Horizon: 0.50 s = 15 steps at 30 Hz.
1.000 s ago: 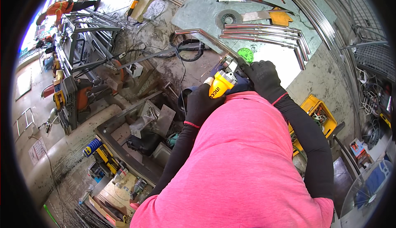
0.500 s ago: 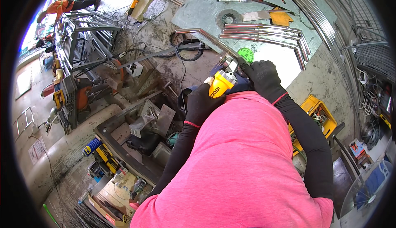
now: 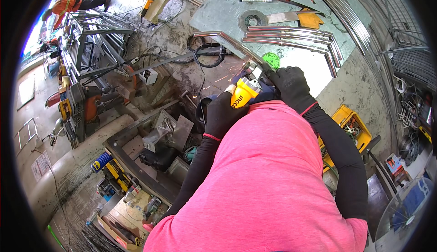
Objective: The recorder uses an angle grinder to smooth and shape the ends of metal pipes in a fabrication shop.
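Observation:
My left hand [image 3: 221, 117], in a black glove, is wrapped round the body of a yellow angle grinder [image 3: 244, 93]. The metal head of the grinder lies against a bent metal tube [image 3: 239, 48], and orange sparks fly off to the left of it. My gloved right hand [image 3: 291, 85] is closed at the near end of that tube, beside the grinder head; its fingertips are partly hidden. Just beyond the right hand, a bright green disc [image 3: 271, 60] lies on the metal-topped table [image 3: 211, 17]. The contact point of the grinder is too small to make out.
Several bent tubes [image 3: 291, 38], a grinding disc [image 3: 251, 20] and a yellow-handled scraper-like blade [image 3: 311, 20] lie on the table. A yellow crate [image 3: 348, 120] stands at right, a metal-framed bin [image 3: 136, 126] at left. A person in orange [image 3: 66, 6] works near metal frames far left.
Sparks now spray leftward from the grinder, where none showed before. Both my hands and the tube keep their places. The person far left has shifted slightly, an arm reaching down.

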Motion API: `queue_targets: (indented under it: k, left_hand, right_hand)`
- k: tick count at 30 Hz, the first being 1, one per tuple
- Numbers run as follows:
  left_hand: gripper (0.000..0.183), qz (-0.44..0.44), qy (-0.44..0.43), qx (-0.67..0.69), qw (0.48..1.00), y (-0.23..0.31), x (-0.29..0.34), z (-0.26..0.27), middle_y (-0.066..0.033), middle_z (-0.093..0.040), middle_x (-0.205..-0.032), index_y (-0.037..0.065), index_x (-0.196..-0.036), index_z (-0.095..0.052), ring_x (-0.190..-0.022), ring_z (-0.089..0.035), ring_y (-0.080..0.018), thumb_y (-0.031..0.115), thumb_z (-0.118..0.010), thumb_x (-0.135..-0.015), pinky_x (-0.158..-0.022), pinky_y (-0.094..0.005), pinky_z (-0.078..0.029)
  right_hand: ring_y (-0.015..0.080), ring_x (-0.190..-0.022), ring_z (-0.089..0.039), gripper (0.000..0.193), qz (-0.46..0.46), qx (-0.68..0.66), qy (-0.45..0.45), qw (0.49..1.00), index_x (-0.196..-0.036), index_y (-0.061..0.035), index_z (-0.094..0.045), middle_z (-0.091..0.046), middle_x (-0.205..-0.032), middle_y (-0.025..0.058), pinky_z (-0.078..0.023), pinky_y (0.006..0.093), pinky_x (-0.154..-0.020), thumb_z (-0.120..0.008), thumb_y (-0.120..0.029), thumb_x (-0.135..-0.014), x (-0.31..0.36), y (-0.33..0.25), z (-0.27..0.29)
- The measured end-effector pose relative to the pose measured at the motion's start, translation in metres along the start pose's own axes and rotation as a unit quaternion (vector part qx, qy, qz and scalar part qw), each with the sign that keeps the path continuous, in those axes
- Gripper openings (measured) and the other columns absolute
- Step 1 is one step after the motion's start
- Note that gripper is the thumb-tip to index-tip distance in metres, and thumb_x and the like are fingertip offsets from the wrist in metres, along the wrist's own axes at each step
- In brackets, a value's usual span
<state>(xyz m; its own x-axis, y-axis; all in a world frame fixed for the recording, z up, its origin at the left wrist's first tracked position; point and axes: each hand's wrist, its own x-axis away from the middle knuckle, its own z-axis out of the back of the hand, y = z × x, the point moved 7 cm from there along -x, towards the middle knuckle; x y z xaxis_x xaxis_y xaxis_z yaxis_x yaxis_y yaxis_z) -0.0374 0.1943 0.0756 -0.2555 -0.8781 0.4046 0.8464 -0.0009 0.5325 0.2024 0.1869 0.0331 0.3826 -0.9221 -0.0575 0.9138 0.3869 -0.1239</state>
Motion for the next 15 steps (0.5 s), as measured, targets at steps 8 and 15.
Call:
queue_targets:
  k: [8,15]
  left_hand:
    - [0.091,0.008,-0.012,0.012,1.000,0.0003,-0.0006,-0.0001,-0.0293,-0.078,-0.125,-0.007,-0.150,-0.065,-0.116,-0.078,-0.0396,0.047,-0.094,-0.081,-0.098,-0.0460,-0.061]
    - [0.091,-0.001,-0.004,0.017,1.000,-0.0006,-0.0006,-0.0002,-0.0293,-0.078,-0.126,-0.007,-0.149,-0.065,-0.116,-0.079,-0.0399,0.046,-0.094,-0.081,-0.098,-0.0459,-0.061]
  right_hand:
    - [0.0244,-0.087,-0.068,0.063,-0.001,-0.004,0.006,1.000,-0.163,-0.0154,-0.058,-0.067,-0.091,0.0046,-0.052,0.0431,-0.080,-0.063,-0.020,-0.101,-0.0004,-0.0003,0.0032]
    - [0.0242,-0.086,-0.068,0.065,0.000,-0.005,0.008,1.000,-0.166,-0.0160,-0.056,-0.066,-0.091,0.0042,-0.052,0.0429,-0.080,-0.063,-0.022,-0.102,0.0001,0.0004,0.0011]
